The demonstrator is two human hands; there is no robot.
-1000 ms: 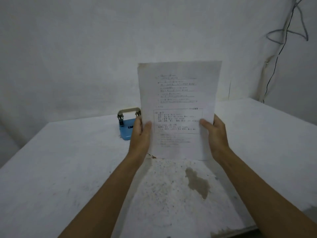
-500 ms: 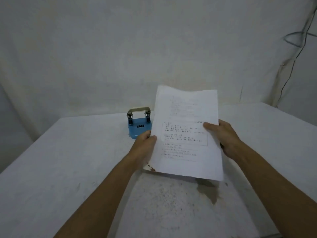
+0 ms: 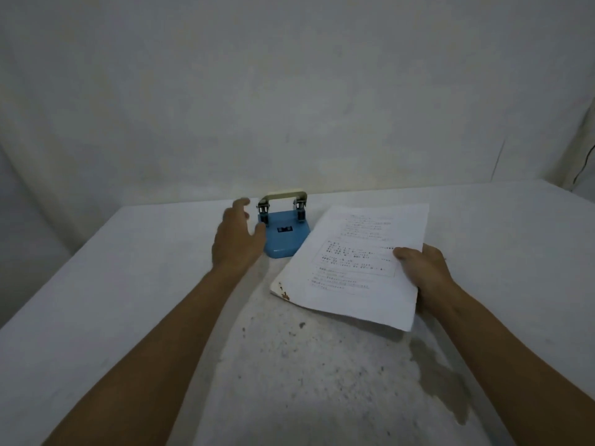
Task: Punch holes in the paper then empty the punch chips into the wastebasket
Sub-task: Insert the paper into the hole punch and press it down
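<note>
A blue hole punch [image 3: 285, 232] with a pale metal lever stands near the back of the white table [image 3: 128, 300]. My left hand [image 3: 236, 238] hovers just left of the punch with fingers spread, its thumb close to the blue base; it holds nothing. A printed sheet of paper [image 3: 357, 265] is held low over the table, tilted, its far left corner near the punch. My right hand [image 3: 421, 268] grips the sheet's right edge, thumb on top. No wastebasket is in view.
A grey stain [image 3: 441, 384] and dark specks mark the table's near part. A plain white wall [image 3: 289, 91] rises right behind the table. A dark cable [image 3: 584, 169] hangs at the far right.
The paper has come down from upright to nearly flat over the table. My left hand has let go of it and moved to the punch. My view has shifted left.
</note>
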